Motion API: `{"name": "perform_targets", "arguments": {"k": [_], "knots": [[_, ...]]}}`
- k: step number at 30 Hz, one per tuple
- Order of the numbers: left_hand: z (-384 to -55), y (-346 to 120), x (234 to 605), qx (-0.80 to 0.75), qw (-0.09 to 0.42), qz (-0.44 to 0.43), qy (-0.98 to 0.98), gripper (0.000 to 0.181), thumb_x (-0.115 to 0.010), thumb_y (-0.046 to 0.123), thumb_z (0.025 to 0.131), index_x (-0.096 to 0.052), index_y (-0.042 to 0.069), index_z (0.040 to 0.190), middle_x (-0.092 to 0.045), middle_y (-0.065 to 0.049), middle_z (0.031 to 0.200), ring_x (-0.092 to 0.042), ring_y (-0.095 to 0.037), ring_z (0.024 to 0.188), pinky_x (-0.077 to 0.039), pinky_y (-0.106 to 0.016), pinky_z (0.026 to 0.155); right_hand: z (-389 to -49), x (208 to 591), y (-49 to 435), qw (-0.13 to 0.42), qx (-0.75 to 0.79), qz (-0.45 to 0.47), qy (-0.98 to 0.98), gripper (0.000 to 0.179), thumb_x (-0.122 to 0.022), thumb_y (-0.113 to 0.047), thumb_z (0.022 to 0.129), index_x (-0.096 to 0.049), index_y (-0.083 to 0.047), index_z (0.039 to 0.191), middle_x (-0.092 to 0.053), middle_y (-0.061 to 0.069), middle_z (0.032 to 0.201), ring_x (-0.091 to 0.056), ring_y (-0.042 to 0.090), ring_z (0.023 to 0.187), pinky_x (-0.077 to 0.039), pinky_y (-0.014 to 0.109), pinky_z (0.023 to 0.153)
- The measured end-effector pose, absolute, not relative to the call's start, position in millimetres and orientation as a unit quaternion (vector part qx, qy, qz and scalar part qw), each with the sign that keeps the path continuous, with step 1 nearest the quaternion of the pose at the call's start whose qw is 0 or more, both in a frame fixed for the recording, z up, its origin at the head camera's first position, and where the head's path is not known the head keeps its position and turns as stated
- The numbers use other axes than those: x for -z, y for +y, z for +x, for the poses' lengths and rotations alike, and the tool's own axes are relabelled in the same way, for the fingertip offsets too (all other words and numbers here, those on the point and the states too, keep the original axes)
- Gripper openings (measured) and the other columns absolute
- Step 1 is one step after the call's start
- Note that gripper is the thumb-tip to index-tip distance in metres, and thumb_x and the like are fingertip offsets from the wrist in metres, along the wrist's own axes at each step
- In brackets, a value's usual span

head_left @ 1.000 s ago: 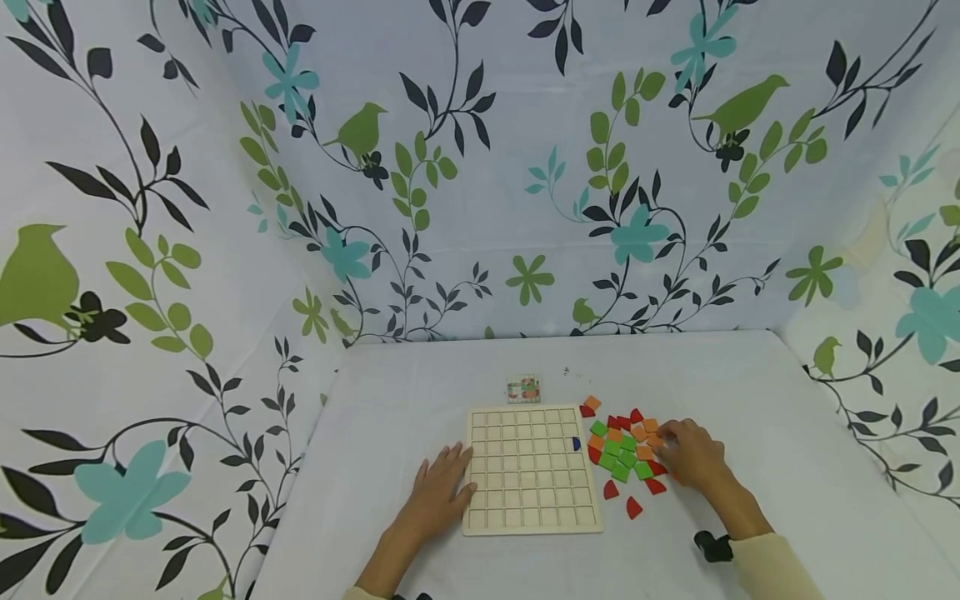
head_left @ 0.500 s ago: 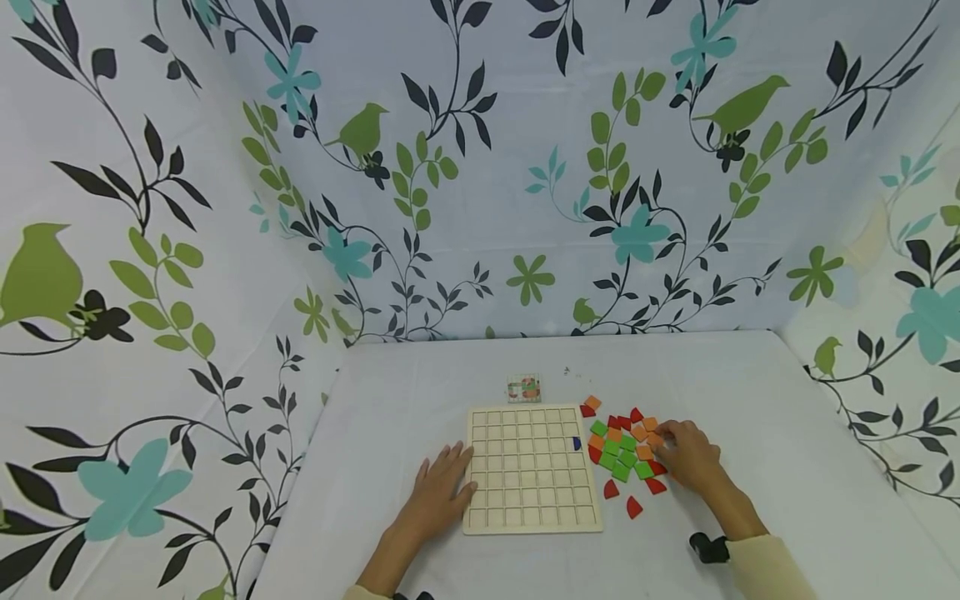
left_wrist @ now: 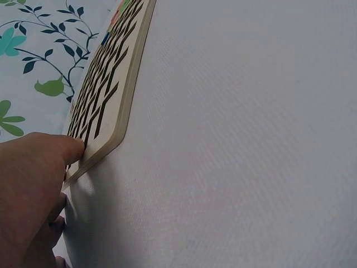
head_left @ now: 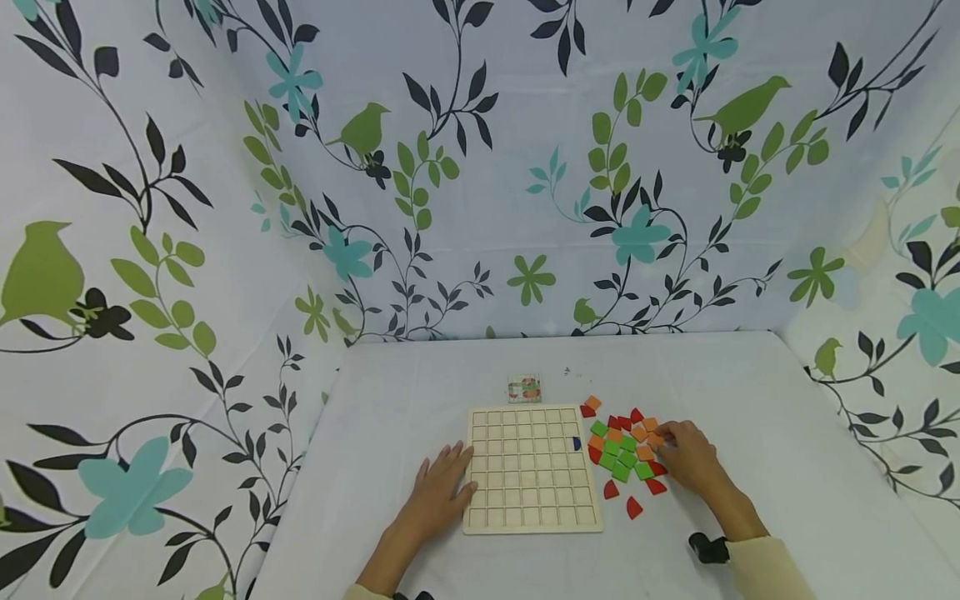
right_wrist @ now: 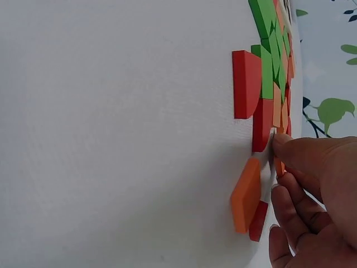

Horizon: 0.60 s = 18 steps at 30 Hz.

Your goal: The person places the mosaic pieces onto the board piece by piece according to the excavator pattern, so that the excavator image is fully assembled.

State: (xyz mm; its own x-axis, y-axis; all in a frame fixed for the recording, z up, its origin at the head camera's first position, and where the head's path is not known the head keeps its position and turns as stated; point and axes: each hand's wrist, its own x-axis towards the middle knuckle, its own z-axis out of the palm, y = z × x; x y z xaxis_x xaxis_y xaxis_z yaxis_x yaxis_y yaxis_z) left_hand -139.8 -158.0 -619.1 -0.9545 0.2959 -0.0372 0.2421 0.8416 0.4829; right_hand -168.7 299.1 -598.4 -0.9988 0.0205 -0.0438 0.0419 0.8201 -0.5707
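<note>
My left hand (head_left: 441, 492) lies along the left side of a pale wooden grid board (head_left: 534, 492), fingers extended. In the left wrist view the thumb (left_wrist: 72, 149) rests on the board's rim near a corner. My right hand (head_left: 688, 454) is at the right side of a pile of flat coloured tiles. Its thumb and fingertips pinch an orange square tile (right_wrist: 280, 166), mostly covered by the fingers. Green square tiles (head_left: 627, 458), other orange squares (head_left: 644, 452) and red rounded-corner pieces (head_left: 634, 507) lie around it. A dark blue piece (head_left: 577, 444) sits in a right-column cell of the board.
A small picture card (head_left: 524, 388) lies behind the board. One orange tile (head_left: 593, 402) and a red piece (head_left: 587, 412) lie at the board's far right corner. The white-covered table (head_left: 720, 375) meets patterned cloth walls (head_left: 480, 208) at the back and sides.
My right hand and forearm have shifted very slightly left, with the fingertips staying at the same orange tile. The left hand, board and other tiles look the same.
</note>
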Motion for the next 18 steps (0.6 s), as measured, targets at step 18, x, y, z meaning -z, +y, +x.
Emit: {"name": "perform_targets", "arguments": {"k": [18], "knots": [[-141,-158,619,-0.241,0.058,0.140,0.959,0.063,-0.058,0.040,0.107,-0.041,0.016,0.163,-0.035,-0.012,0.171,-0.027,-0.037,0.160,-0.015,-0.070,0.126,-173,591,263,-0.004,0.287,-0.034,0.957,0.029,-0.073,-0.012,0.098,-0.067,0.003,0.122,-0.063,0.022,0.118,-0.062,0.036,0.107,-0.053,0.063,0.096]]}}
